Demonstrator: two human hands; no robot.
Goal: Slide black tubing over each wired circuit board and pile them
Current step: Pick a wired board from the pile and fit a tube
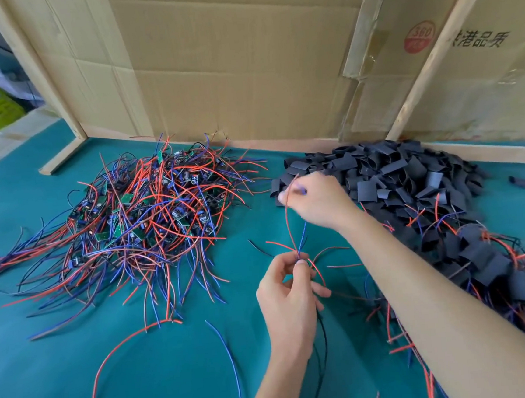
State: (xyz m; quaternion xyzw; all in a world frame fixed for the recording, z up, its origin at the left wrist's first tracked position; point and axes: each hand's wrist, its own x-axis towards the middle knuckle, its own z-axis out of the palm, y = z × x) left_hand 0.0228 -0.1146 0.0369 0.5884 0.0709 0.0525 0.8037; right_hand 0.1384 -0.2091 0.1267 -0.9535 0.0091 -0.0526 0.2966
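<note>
- The left hand (290, 294), low in the middle of the frame, pinches a bundle of wires (297, 243) between thumb and fingertips; whatever circuit board hangs on them is hidden inside the hand.
- The right hand (317, 202), just above it, has its fingers curled round the upper ends of a red wire and a blue wire rising from that bundle; motion blur hides whether it also holds a sleeve.
- A tangled heap of wired circuit boards (142, 215), green boards with red, blue and black leads, lies at centre left on the teal table cover (49, 392).
- A pile of short black tubing pieces (389, 175) sits at upper right, just behind the right hand.
- Sleeved boards (482, 262) with wires poking out are piled at right, partly under the right forearm.
- A loose red wire (124, 341) and blue wire (227, 351) lie at lower left.
- Cardboard sheets (226, 59) framed with wooden strips stand behind.
</note>
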